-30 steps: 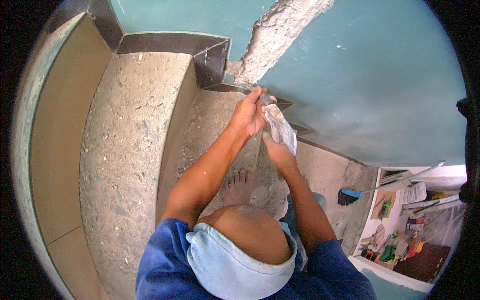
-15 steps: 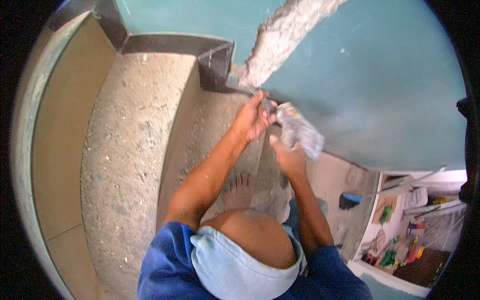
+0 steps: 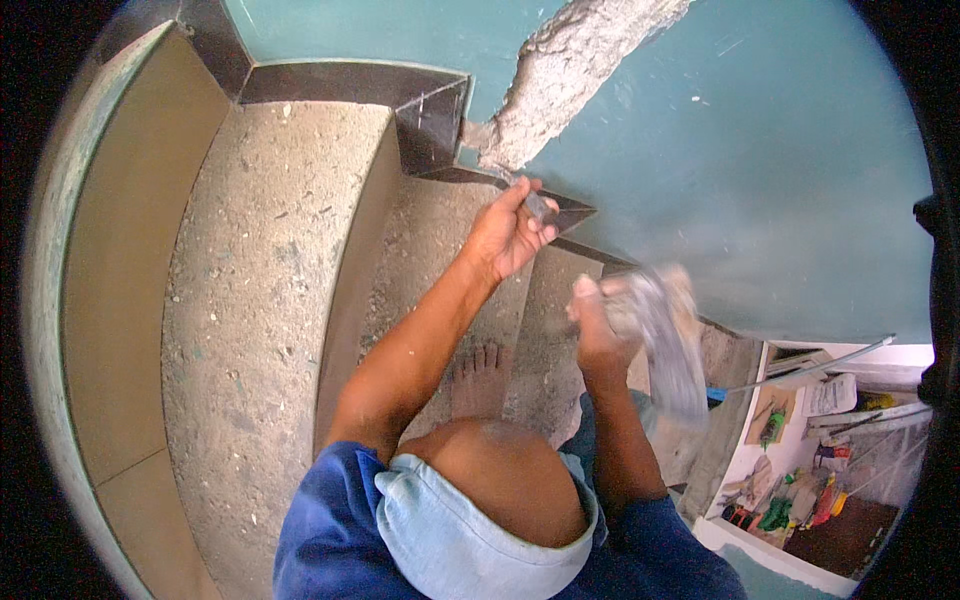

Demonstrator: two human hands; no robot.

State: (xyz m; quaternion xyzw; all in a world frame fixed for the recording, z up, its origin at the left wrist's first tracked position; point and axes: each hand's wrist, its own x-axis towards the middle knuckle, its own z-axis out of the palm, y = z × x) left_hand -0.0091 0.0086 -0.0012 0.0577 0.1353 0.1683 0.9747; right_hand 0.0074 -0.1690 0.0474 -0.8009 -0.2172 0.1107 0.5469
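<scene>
My left hand (image 3: 512,232) is closed around a dark grey metal chisel (image 3: 541,208). The chisel's butt stands out past my fingers, and its other end points up toward the dark skirting tile (image 3: 460,172) at the wall's foot, just below a rough chipped channel (image 3: 550,85). Lower and to the right, apart from the chisel, my right hand (image 3: 605,325) grips a pale, greyish elongated block (image 3: 668,335). Motion smears the block, so its exact kind is unclear; it seems to have a crinkled, wrapped surface.
Dusty concrete stairs (image 3: 260,270) with chips and debris curve down on the left. My bare foot (image 3: 480,375) stands on a step between my arms. The teal wall (image 3: 780,180) rises ahead. At the lower right, assorted tools and odds and ends (image 3: 800,500) lie on a lower level.
My right hand has swung the pale block down and to the right, away from the chisel. My left hand keeps the chisel at nearly the same spot.
</scene>
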